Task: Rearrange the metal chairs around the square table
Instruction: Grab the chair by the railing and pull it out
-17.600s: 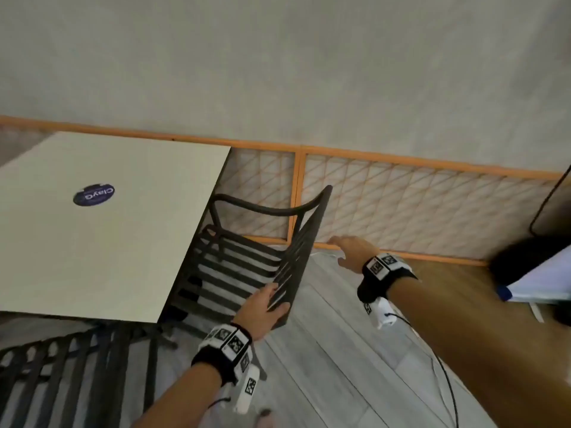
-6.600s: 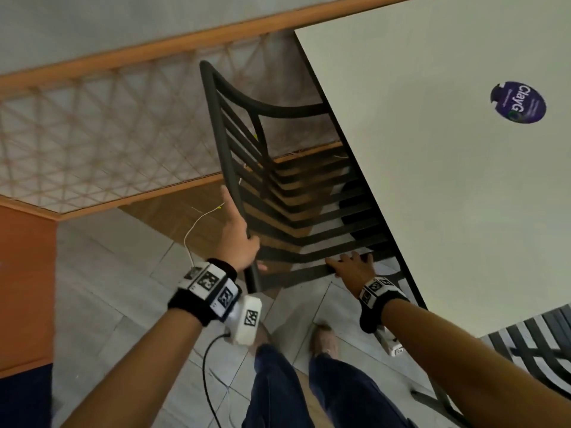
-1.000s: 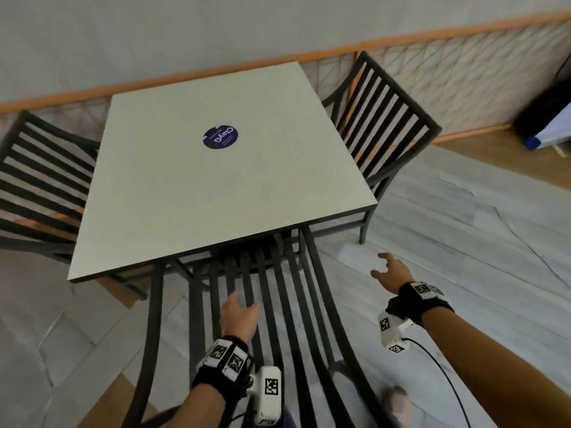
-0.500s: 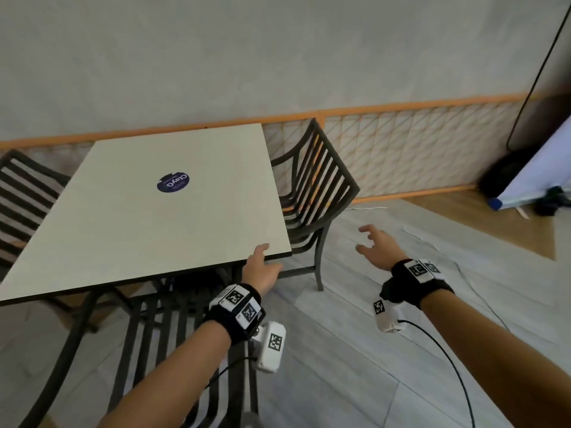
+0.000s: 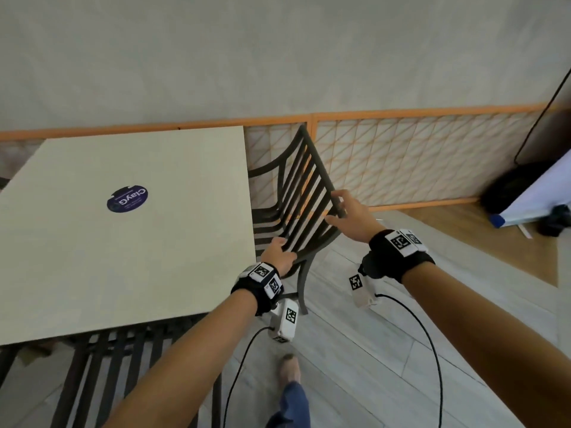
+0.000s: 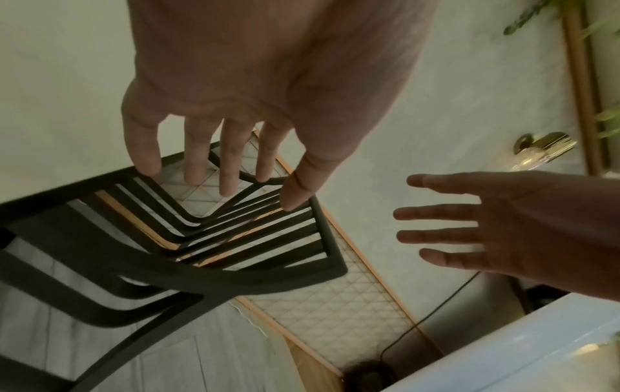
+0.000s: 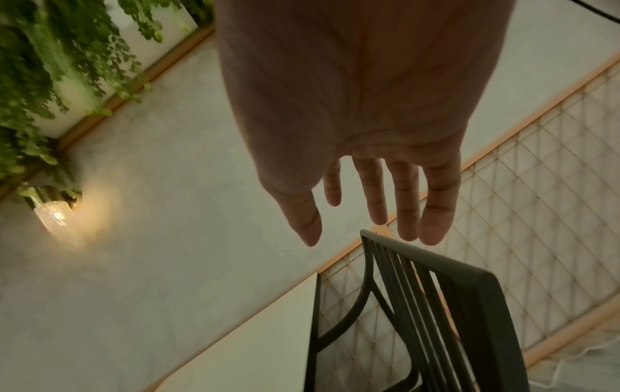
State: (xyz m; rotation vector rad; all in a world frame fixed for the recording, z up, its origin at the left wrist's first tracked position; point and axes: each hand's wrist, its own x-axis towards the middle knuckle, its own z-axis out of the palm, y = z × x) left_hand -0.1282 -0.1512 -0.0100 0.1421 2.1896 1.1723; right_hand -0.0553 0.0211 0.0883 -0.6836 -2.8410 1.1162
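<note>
Nearest the camera, at the lower left of the head view, a second slatted chair sits tucked under the near edge of the bench. It looks dealt with. Just beyond the bench's near right corner, the left grip is at the low near edge of the metal chair's slatted back, about where the near side post drops into the leg. The left wrist view shows its fingers hanging fairly straight and slightly spread. Their tips are at the bars, with nothing wrapped or pinched yet. Whether they actually press on the metal cannot be told. Farther up and to the right, the right grip has its fingers straight and fanned and holds nothing. It is just beside the near upper corner of the back, and in the right wrist view the fingertips hover just above the top rail. That rail is the axis that matters. It runs from the right grip up and away toward the upper centre of the frame, roughly parallel to the bench's right edge. The seat faces left, partly under the bench. The chair therefore lies ahead of both grips and slightly left of the right one. The left grip is nearer the body and lower, the right higher and farther out. The likely next step is to close both round the frame, then push or swing the chair leftward. Behind it stands the orange-framed lattice panel, close enough that the far corner could catch it.
</note>
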